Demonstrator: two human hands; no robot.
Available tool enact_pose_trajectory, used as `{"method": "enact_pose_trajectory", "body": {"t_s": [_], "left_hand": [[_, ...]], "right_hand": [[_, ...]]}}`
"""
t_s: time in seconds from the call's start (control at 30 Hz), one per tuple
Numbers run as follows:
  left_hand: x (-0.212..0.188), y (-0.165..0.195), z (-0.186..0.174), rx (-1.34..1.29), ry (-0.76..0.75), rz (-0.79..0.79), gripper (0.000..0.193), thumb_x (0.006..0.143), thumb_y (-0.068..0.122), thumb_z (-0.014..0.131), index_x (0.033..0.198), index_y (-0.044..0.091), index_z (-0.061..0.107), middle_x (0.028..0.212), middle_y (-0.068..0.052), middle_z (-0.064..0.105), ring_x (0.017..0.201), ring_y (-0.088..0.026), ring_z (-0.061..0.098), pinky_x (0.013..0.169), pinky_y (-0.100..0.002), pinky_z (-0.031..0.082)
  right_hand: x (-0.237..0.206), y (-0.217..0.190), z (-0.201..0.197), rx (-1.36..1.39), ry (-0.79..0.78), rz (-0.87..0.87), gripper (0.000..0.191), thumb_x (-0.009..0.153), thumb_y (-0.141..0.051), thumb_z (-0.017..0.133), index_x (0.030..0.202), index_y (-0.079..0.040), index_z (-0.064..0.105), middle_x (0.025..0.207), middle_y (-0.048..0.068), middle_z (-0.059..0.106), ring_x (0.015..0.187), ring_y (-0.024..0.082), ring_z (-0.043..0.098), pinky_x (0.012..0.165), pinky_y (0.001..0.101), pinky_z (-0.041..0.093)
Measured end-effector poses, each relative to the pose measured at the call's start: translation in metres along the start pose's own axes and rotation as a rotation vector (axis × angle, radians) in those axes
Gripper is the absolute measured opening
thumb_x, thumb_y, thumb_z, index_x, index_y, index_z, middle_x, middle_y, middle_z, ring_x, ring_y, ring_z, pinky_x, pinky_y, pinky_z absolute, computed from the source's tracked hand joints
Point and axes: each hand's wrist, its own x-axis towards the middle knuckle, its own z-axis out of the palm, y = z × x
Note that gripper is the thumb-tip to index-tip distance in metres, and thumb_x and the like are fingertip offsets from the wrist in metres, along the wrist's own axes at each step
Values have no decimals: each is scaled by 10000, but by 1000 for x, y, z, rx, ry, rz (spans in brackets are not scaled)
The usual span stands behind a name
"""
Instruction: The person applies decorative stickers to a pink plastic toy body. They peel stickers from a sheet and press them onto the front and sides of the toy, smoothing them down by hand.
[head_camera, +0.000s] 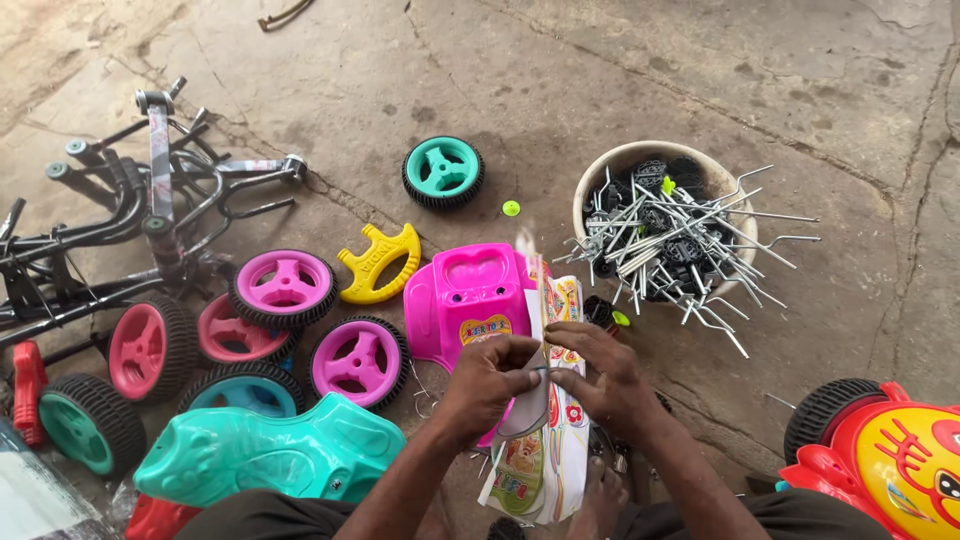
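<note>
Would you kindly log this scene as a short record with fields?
Setting: concrete floor
Left hand: pinching sticker sheet
Right hand: pinching same sheet
Behind sheet: pink seat
Bowl: metal rods, black parts
Left side: wheels, teal body, yellow handle, metal frames
Lower right: red-yellow toy front

Soft, even daylight fills the scene, bright without harsh glare. Shadows are faint and short: the teal wheel (443, 172) casts a dim smudge on the concrete floor (600, 80) just behind it. The top of the sticker sheets (545, 400), beyond the hands, is smeared by motion blur. Around that wheel everything looks sharp; plastic colours are vivid, with mild wide-angle stretch towards the corners.
</note>
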Motion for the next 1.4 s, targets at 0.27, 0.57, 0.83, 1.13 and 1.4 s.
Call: {"method": "enact_pose_trajectory", "body": {"t_s": [0.27, 0.57, 0.83, 1.13, 1.4], "left_hand": [[-5, 1, 5, 40, 75, 13, 253, 861, -6, 678, 1106, -16, 740, 983, -69, 760, 847, -102, 683, 759, -260, 561], [-9, 3, 7, 46, 126, 61, 222, 829, -13, 640, 1029, -11, 736, 907, -53, 732, 798, -96, 655, 721, -251, 540], [-5, -26, 5, -193, 15, 197, 227, 823, 67, 634, 1005, -50, 702, 1060, -99, 698, 946, -168, 701, 860, -320, 581], [0, 5, -13, -598, 247, -60, 398, 962, 281, 535, 1147, -57, 635, 1037, -227, 742, 870, -305, 762, 797, -433, 627], [-11, 11, 4, -515, 292, -30, 311, 977, 159, 565, 1083, -113, 672, 932, -239, 759, 758, -289, 762, 730, -423, 644]], "right_hand": [[-5, 0, 12, 60, 75, 38, 383, 845, -124, 788, 1197, -9, 691, 1191, 156, 735, 1121, 274, 721, 974, 376, 551], [-4, -2, 18, 139, 60, 114, 276, 939, -174, 719, 1162, -12, 700, 1125, 108, 743, 1026, 207, 735, 884, 338, 588], [-1, -13, 25, 415, 52, 500, 442, 835, -127, 762, 1262, -93, 657, 1222, 58, 698, 1104, 164, 663, 903, 321, 574], [-11, -17, 31, -101, 44, -203, 222, 820, -47, 776, 1029, -120, 793, 1273, 142, 664, 1193, 308, 640, 989, 403, 529], [-2, -28, -6, -219, 63, -188, 289, 751, -168, 792, 1021, -67, 780, 1265, 150, 685, 1210, 350, 599, 1014, 483, 421]]}}
